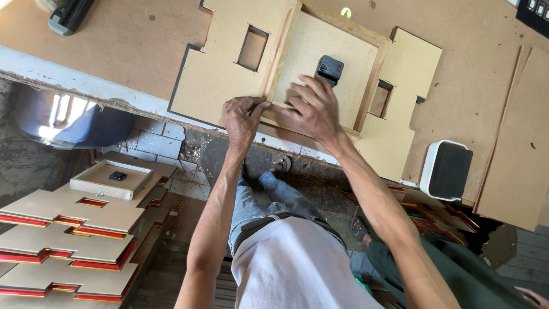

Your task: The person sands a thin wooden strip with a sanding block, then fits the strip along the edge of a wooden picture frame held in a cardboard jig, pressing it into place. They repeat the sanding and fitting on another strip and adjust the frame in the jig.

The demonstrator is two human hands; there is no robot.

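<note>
At 8 o'clock lies a stack of finished stepped boards [68, 240] with one framed panel; the left hand [243, 117] pinches the wooden frame [274, 117] at its near corner. The right hand [314, 109] presses open-fingered on the frame's backing panel [326, 46] below the black clock movement [330, 70], already fitted; this piece seems nearly assembled.

matt fibreboard panel [229, 74], raw wood frame [320, 68]; black plastic clock movement [330, 70]

Workbench [131, 40] – cutout board [223, 74], framed panel [326, 63], white tub [447, 170].
</note>
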